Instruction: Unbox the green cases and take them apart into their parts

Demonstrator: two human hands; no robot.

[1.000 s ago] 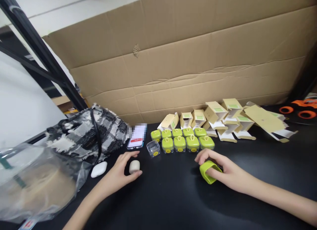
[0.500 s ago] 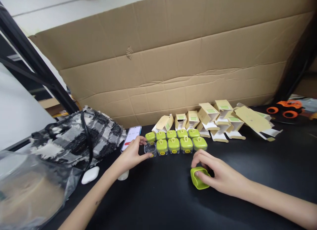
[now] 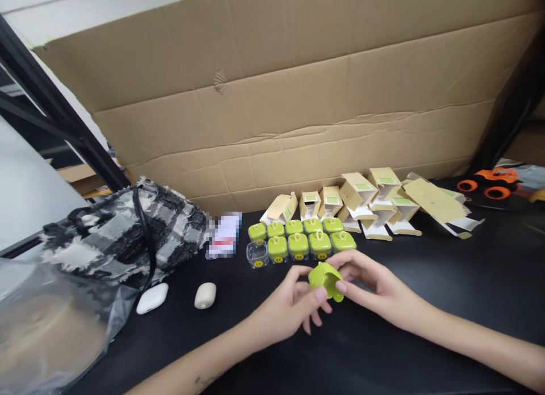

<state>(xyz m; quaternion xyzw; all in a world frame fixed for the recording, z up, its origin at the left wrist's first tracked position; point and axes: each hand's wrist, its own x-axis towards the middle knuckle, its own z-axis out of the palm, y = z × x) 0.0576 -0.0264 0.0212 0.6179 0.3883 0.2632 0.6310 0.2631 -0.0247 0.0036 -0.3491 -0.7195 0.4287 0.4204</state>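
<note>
Lid (image 3: 322, 274) — tilted, between both hands' fingers (image 3: 320, 294)

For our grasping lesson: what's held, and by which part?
A green lid, held at the rim by the right grip. The left grip is at the lid's left side; whether it holds is unclear.

Fairly bright, diffuse indoor light; small glossy highlights on the green lids (image 3: 320, 242), the inside of the held green cover (image 3: 326, 274) in shade; dull sheen on the black table (image 3: 447, 270), wide-angle stretch toward the edges, plastic bag (image 3: 46, 332) at left hazy, phone (image 3: 225, 235) pixelated
</note>
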